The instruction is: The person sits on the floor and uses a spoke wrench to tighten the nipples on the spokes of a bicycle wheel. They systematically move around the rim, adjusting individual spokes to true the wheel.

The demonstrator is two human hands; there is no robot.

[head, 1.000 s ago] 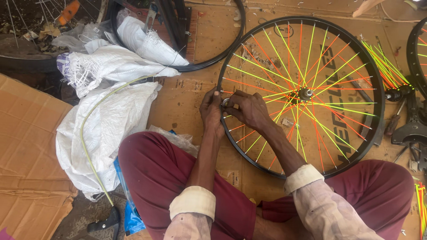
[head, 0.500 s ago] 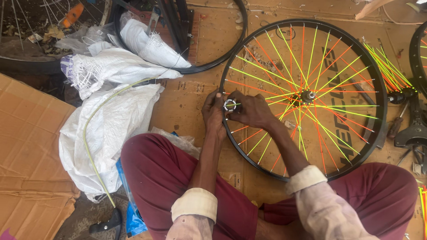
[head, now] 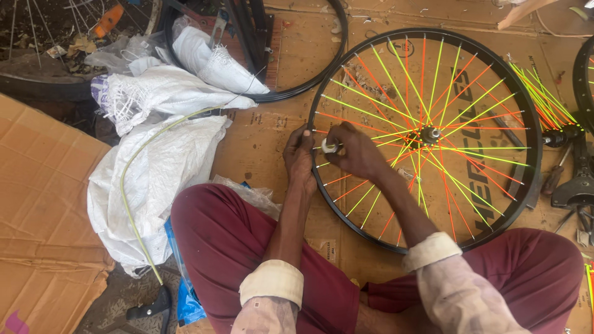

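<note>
- Person sits cross-legged in maroon trousers (head: 247, 247), pale shirt cuffs rolled at both forearms; knees at the bottom of the head view.
- Left hand (head: 300, 158): fingers curled around the near-left part of the black rim, holding it.
- Right hand (head: 352, 151): reaches in over the spokes, fingers pinched narrow on a small round silver tool (head: 328, 147) set just inside the rim. Both hands nearly touch at that spot.
- Bicycle wheel (head: 489, 210) lies flat on brown cardboard (head: 272, 142), directly in front of the knees, its near edge between the two legs. Black rim, spokes sleeved in neon orange and yellow-green, meeting at a metal hub (head: 428, 133).
- Left of the legs: white woven sacks (head: 154, 167) heaped, with a thin yellow-green cable (head: 133, 185) arcing over them; blue plastic bag (head: 182, 291) beneath.
- Far left: folded cardboard sheet (head: 43, 204).
- Right of wheel: loose bundle of coloured spokes (head: 538, 99) and dark metal tools (head: 575, 179).
- Farther back: second bare black rim (head: 309, 77) on the cardboard, a white sack inside it.
</note>
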